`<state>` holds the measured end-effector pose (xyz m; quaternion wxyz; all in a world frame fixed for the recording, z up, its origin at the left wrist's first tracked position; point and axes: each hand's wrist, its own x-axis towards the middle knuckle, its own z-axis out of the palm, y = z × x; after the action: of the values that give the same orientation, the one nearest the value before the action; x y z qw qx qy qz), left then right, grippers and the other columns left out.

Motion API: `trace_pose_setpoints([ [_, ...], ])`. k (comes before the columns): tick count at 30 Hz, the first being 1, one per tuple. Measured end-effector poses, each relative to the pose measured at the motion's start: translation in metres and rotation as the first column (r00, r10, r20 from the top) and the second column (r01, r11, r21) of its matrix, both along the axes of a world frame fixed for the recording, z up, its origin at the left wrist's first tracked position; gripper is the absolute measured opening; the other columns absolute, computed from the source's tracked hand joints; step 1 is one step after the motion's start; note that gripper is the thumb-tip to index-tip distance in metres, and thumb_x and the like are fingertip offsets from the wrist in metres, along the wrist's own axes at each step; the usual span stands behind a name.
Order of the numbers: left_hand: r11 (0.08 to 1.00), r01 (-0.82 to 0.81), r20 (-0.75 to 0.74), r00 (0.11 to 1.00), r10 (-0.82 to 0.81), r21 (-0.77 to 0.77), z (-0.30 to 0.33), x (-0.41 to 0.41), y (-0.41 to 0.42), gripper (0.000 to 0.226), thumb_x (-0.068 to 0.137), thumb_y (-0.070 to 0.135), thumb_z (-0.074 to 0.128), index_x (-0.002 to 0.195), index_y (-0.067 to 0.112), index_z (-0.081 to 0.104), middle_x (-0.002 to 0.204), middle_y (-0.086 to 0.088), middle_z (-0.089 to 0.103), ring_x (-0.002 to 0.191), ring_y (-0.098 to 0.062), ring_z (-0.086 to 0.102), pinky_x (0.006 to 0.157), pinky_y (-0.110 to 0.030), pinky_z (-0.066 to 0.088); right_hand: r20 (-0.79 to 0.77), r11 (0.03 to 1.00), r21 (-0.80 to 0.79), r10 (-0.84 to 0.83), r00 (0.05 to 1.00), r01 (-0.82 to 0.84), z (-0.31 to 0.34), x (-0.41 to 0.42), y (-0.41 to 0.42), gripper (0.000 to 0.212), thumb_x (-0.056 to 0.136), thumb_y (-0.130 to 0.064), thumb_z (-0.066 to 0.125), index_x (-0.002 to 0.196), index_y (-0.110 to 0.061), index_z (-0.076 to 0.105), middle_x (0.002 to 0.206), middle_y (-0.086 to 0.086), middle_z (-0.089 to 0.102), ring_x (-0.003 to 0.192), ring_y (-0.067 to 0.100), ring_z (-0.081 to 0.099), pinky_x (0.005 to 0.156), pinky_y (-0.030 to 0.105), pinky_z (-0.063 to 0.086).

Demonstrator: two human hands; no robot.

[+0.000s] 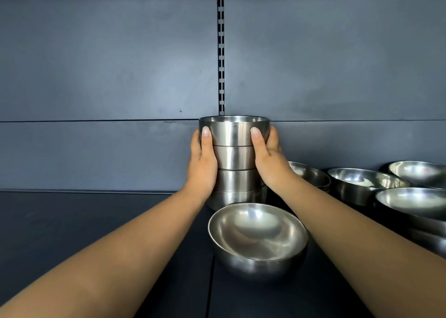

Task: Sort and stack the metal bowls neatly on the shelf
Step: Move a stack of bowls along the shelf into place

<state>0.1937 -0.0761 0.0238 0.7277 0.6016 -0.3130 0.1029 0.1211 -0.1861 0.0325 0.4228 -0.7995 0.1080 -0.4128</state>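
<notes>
I have my left hand and right hand clasped around the upright stack of steel bowls against the shelf's back panel, with the loose wide bowl lying directly in front, nearer me.

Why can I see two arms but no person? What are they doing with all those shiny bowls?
The camera sits on the person's head and looks forward and down, so you see only their arms, as if you were looking through their eyes. The left hand and the right hand press on either side of a stack of metal bowls, nested one inside another, standing on a dark shelf near its back wall. In front of the stack sits one loose bowl, tipped a little. More bowls wait on the right side of the shelf. The person is tidying them into neat piles.
</notes>
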Motion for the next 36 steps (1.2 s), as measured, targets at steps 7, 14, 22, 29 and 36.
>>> trace_pose_setpoints([
  [7,0.998,0.009,-0.03,0.999,-0.011,-0.059,-0.009,-0.001,-0.001,0.057,0.095,0.05,0.02,0.146,0.023,0.023,0.142,0.015,0.033,0.12,0.007,0.026,0.098,-0.012,0.017,0.002,0.999,-0.038,0.001,1.0,0.0,-0.003,-0.002,-0.001,0.078,0.082,-0.068,0.024,0.146,-0.029,0.004,0.153,0.004,0.021,0.136,0.025,0.03,0.097,0.028,0.023],
  [14,0.998,0.006,-0.029,1.0,-0.008,-0.069,-0.015,-0.009,-0.001,0.052,0.098,0.044,0.018,0.145,0.023,0.023,0.127,0.023,0.033,0.116,0.009,0.028,0.077,0.011,0.021,0.067,0.993,0.04,0.11,0.992,-0.112,-0.009,-0.005,0.005,0.076,0.084,-0.064,0.029,0.147,-0.029,0.004,0.155,0.0,0.018,0.14,0.02,0.022,0.107,0.029,0.016],
  [22,0.995,-0.05,-0.057,0.997,0.045,-0.092,-0.007,-0.009,-0.001,0.05,0.096,0.048,0.024,0.137,0.021,0.035,0.124,0.012,0.043,0.113,-0.002,0.037,0.094,-0.016,0.024,0.14,0.994,0.068,0.078,0.987,-0.088,-0.002,-0.008,0.01,0.063,0.085,-0.058,0.038,0.137,-0.022,0.029,0.134,-0.001,0.044,0.119,0.012,0.042,0.095,0.026,0.03],
  [29,0.995,-0.048,-0.069,0.997,0.042,-0.082,-0.001,-0.004,-0.001,0.051,0.094,0.053,0.026,0.133,0.025,0.04,0.12,0.016,0.047,0.111,-0.002,0.039,0.093,-0.019,0.024,0.145,0.993,0.106,0.037,0.989,-0.053,0.003,0.0,0.008,0.065,0.084,-0.06,0.038,0.138,-0.025,0.027,0.136,0.002,0.042,0.121,0.019,0.042,0.092,0.025,0.028],
  [36,0.962,0.266,-0.141,0.957,-0.255,0.065,-0.008,0.013,0.006,0.098,0.059,0.083,0.028,0.143,0.032,0.032,0.15,0.012,0.034,0.138,-0.007,0.03,0.117,-0.036,0.019,0.105,0.978,0.151,0.127,0.986,-0.142,-0.002,-0.008,0.005,0.067,0.082,-0.064,0.033,0.138,-0.03,0.021,0.113,-0.021,0.043,0.105,0.003,0.036,0.091,0.023,0.023],
])
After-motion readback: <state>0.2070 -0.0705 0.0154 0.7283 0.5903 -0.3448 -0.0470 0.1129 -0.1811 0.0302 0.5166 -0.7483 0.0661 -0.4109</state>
